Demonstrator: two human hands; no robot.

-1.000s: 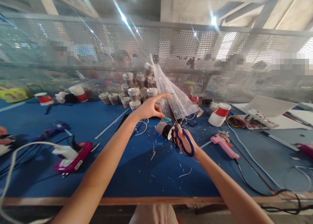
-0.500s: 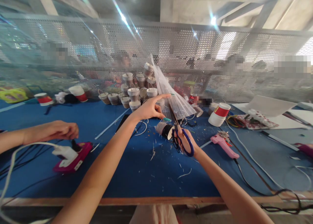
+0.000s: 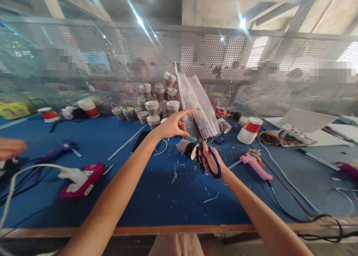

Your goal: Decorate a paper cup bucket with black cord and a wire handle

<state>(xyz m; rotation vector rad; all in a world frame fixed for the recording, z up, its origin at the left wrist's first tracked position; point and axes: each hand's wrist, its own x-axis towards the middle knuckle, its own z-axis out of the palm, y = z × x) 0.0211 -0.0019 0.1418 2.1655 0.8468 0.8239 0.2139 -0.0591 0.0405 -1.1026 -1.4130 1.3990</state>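
My right hand (image 3: 210,162) grips dark-blue-handled scissors (image 3: 214,165), blades pointing up and away. Across from it, my left hand (image 3: 175,125) has its thumb and index finger stretched wide apart, with no object visible between them. Behind the blades, a bundle of clear plastic strips (image 3: 197,101) leans upright. Under my left thumb lies a small pot wrapped in grey and black cord (image 3: 187,148). Several small pots with handles (image 3: 152,108) are stacked behind my left hand. White trimmings (image 3: 175,175) are scattered on the blue table.
A purple power strip (image 3: 88,177) with a white plug and a blue glue gun (image 3: 63,147) lie left, near another person's blurred hand (image 3: 11,148). To the right are a pink glue gun (image 3: 256,166), its cable and a red-white cup (image 3: 251,130). A perforated screen (image 3: 112,62) stands behind.
The co-worker's hand has moved left from the power strip, and the black plug is gone from it. The plastic bundle's lower end has narrowed. My hands have barely moved.
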